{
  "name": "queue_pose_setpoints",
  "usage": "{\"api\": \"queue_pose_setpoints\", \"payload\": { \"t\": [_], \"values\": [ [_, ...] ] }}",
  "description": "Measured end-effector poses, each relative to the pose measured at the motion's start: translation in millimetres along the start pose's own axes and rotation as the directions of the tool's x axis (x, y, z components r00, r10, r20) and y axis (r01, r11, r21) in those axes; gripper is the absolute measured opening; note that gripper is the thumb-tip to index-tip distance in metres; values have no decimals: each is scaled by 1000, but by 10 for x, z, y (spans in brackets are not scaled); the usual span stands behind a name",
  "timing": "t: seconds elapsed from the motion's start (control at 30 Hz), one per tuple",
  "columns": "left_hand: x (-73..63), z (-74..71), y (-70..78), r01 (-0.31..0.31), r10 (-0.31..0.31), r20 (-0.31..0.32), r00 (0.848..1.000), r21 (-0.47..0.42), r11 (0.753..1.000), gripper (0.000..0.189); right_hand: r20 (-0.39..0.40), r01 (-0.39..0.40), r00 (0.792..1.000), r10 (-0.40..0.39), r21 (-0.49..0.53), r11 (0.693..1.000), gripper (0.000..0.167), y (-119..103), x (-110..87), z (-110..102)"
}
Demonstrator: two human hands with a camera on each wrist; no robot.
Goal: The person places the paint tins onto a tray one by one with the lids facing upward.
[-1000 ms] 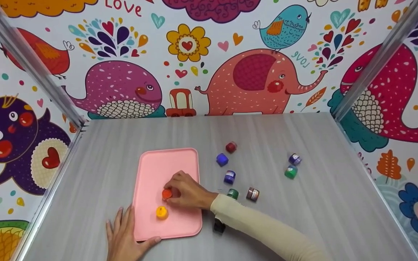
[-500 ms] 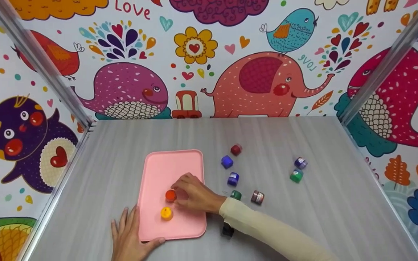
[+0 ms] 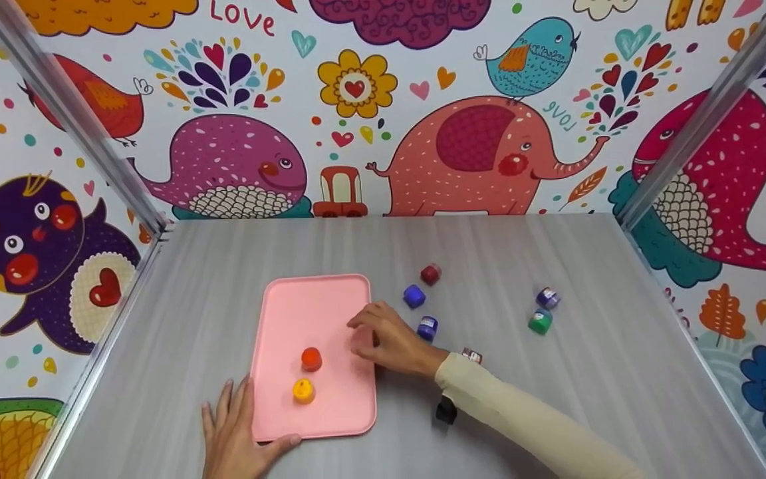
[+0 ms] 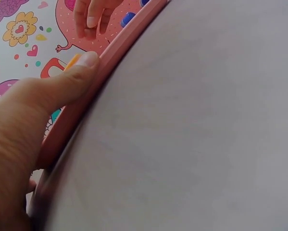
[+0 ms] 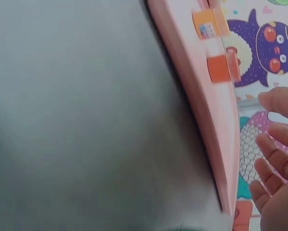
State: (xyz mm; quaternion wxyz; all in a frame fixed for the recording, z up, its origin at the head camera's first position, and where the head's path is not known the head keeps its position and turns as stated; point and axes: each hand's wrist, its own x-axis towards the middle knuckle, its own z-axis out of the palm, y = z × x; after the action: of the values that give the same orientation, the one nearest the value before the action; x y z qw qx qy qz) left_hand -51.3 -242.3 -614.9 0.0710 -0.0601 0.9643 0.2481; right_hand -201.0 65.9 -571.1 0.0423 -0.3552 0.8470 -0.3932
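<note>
2 jars (image 3: 311, 359) on 1 tray (image 3: 313, 309)

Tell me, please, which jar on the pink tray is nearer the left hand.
The yellow jar; the orange-red jar stands farther from the left hand, near the middle of the pink tray.

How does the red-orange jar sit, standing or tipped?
Standing: the red-orange jar on the pink tray shows its round end from above.
</note>
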Motion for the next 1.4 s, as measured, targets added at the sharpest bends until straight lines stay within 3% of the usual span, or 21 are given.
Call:
{"api": "queue_pose_setpoints", "payload": {
  "t": [0.43, 0.73, 1.07, 1.4],
  "values": [
    [-25, 27, -74, -91, 90, -105, 990, 4, 996, 145, -96, 95, 991, -98, -33, 995, 36, 292, -273, -252],
    [-7, 13, -42, -52, 52, -47, 998, 1, 999, 146, -97, 32, 995, -36, -34, 999, 34, 397, -411, -377],
    [-21, 22, -52, -72, 72, -88, 993, 0, 997, 146, -83, -53, 995, 53, -4, 999, 36, 500, -587, -498],
    [-32, 77, -81, -114, 110, -159, 981, -12, 993, 145, -147, -82, 986, 76, -31, 996, 35, 572, -794, -627]
  ]
}}
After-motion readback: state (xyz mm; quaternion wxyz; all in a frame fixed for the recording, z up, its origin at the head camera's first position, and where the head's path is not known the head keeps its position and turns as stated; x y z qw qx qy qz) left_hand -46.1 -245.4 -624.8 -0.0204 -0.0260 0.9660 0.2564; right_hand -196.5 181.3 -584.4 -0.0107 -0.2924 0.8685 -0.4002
